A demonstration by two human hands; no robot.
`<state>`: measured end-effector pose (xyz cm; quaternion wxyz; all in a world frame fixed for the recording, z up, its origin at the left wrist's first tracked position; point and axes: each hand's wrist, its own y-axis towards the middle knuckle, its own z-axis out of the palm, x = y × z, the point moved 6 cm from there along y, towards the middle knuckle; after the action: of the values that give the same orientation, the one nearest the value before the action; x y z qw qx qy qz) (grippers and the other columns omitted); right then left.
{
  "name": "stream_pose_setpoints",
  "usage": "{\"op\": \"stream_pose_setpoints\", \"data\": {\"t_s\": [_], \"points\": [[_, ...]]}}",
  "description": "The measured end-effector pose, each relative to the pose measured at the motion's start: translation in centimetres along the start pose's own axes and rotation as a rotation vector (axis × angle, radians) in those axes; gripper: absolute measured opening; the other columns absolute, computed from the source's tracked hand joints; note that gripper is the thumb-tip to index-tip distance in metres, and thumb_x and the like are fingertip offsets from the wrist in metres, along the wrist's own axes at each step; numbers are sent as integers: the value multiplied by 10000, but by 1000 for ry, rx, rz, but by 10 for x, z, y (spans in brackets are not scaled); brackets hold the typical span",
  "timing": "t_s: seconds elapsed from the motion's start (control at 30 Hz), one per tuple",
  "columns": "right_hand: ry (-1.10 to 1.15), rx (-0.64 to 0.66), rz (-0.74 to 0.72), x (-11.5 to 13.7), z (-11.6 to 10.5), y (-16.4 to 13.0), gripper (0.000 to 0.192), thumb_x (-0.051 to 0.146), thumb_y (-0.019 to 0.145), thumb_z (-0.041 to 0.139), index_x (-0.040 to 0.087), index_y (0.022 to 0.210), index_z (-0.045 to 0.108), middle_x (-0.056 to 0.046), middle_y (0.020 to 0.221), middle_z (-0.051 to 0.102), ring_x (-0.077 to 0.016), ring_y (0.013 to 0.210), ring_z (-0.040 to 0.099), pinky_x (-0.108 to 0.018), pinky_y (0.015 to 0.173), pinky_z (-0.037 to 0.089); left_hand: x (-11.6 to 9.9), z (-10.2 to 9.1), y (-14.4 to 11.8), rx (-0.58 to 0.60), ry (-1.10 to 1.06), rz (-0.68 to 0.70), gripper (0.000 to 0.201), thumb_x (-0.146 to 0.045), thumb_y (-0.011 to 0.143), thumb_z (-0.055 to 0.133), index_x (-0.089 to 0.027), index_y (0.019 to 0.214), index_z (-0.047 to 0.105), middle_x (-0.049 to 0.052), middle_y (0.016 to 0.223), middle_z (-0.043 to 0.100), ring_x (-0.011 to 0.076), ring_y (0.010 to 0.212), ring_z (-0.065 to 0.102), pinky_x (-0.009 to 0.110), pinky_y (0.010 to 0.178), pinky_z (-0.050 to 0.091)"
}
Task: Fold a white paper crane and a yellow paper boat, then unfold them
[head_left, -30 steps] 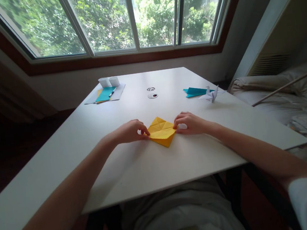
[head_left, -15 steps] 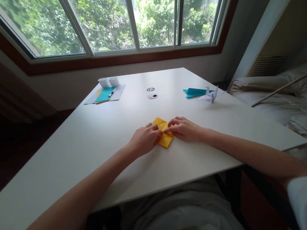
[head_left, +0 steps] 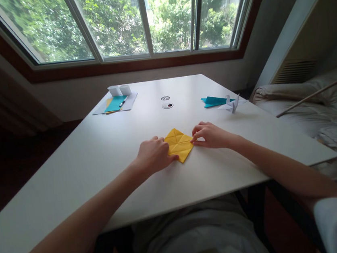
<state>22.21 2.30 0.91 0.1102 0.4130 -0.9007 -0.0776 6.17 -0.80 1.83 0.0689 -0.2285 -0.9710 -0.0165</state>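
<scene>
While one yellow paper [head_left: 182, 144] lies flat on our table [head_left: 164, 192], our left hand [head_left: 154, 154] curls over its nine-o'clock corner, thumb on the seven-o'clock edge; whether those fingers grip it, we cannot tell. Our right hand [head_left: 208, 135] pinches the three-o'clock corner, thumb and forefinger closed. From the paper we count two white boxes [head_left: 126, 90] and one pen [head_left: 123, 102] between ten and eleven, two discs [head_left: 166, 106] near twelve, one blue fold [head_left: 214, 101] and one crane [head_left: 231, 106] towards two.
</scene>
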Motion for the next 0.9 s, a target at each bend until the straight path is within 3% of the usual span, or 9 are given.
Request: {"op": "stream_pose_setpoints", "data": {"t_s": [0.37, 0.9], "points": [[-70, 46, 67, -6, -6, 0, 201, 337, 799, 556, 207, 715, 685, -41, 875, 677, -198, 848, 540, -316, 705, 348, 11, -2, -5, 78, 21, -135, 545, -647, 719, 435, -149, 716, 658, 139, 781, 641, 277, 800, 559, 289, 583, 371], [-129, 20, 157, -5, -4, 1, 301, 398, 838, 482, 190, 686, 638, -47, 806, 675, -196, 837, 546, -301, 718, 380, 15, 0, -4, 115, 32, -156, 543, -644, 727, 410, -163, 735, 662, 129, 792, 647, 283, 810, 574, 310, 598, 398]]}}
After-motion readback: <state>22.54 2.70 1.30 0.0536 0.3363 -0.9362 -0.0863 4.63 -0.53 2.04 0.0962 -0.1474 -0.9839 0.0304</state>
